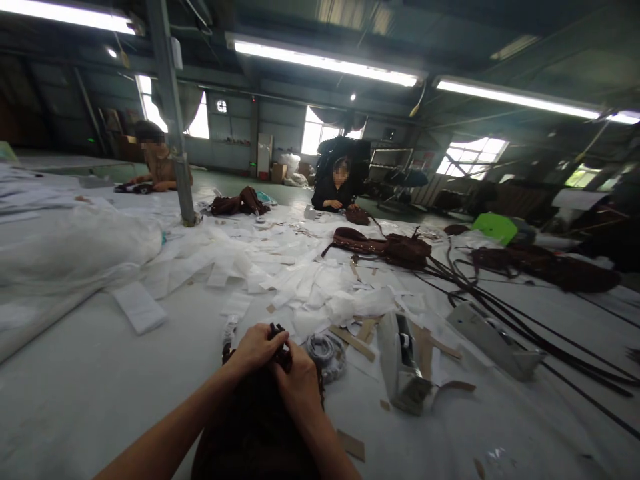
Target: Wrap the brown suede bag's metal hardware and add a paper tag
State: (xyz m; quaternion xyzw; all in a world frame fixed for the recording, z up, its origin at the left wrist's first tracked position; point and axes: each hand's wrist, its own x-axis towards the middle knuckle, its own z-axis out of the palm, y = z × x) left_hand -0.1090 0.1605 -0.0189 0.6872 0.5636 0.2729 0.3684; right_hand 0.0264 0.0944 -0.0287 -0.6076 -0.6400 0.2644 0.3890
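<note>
A dark brown bag-like item (250, 427) lies at the bottom centre, close to my body. At its top edge my left hand (257, 347) is closed on a small dark piece (278, 330). Right beside it, my right hand (299, 380) pinches the same dark part from the other side, the two hands nearly touching. Shiny metal bits show along the item's edge. The fingers partly hide the exact shape of the held piece.
White paper scraps (300, 280) spread over the table (150, 393). Grey tape dispensers (403, 363) (495, 340) stand at right, near a clear tape roll (323, 350). Brown bags with long straps (385, 247) lie beyond. A post (175, 120) rises at left. Two people sit across.
</note>
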